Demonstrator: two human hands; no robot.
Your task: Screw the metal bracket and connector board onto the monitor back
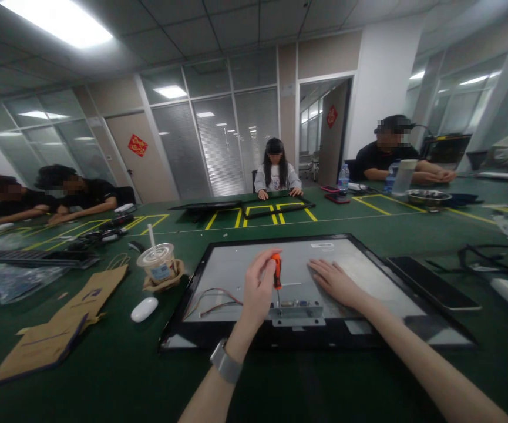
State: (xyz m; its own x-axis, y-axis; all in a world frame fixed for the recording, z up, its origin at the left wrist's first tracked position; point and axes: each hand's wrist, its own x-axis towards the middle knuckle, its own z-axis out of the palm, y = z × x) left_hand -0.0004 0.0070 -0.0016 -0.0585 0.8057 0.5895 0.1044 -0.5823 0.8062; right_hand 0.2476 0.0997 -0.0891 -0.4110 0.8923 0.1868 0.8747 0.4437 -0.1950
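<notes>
A flat display panel (289, 258) with a black frame and grey metal back lies on the green table in front of me. My left hand (259, 285), with a watch at the wrist, is closed on an orange and black screwdriver (277, 271). The screwdriver stands upright, its tip at a metal bracket (300, 314) with connector ports near the panel's front edge. Resting flat on the grey back, my right hand (335, 282) has its fingers spread and holds nothing. Thin red and dark wires (218, 294) lie on the panel left of the bracket.
Left of the panel are a white mouse (144, 309), a drink cup with a straw (159, 264) and a brown paper bag (69, 320). A dark phone-like slab (432, 283) and black cables (491, 258) lie to the right. Several people sit around the table.
</notes>
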